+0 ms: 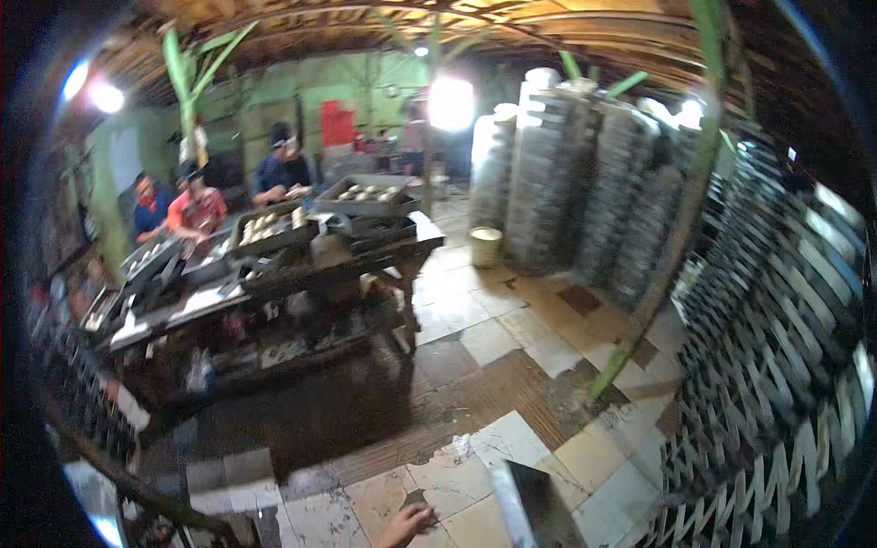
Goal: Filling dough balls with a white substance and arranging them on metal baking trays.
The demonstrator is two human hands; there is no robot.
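My left hand (408, 522) reaches in from the lower edge above the tiled floor, its fingers loosely bent and holding nothing that I can see. To its right a dark rectangular metal pan (525, 502) juts up from the lower edge, tilted, its bright side facing left. My right hand is out of view, so what bears the pan is hidden. The left hand is nearest to this pan, with a gap between them.
Three co-workers (196, 210) stand behind a long worktable (183, 320) with trays of dough pieces (361, 194). Tall pan stacks (539, 183) stand beyond a white bucket (485, 247). Crisscrossed pans (776, 365) rise at right, near a leaning post (667, 283). Tiled floor (493, 338) lies between.
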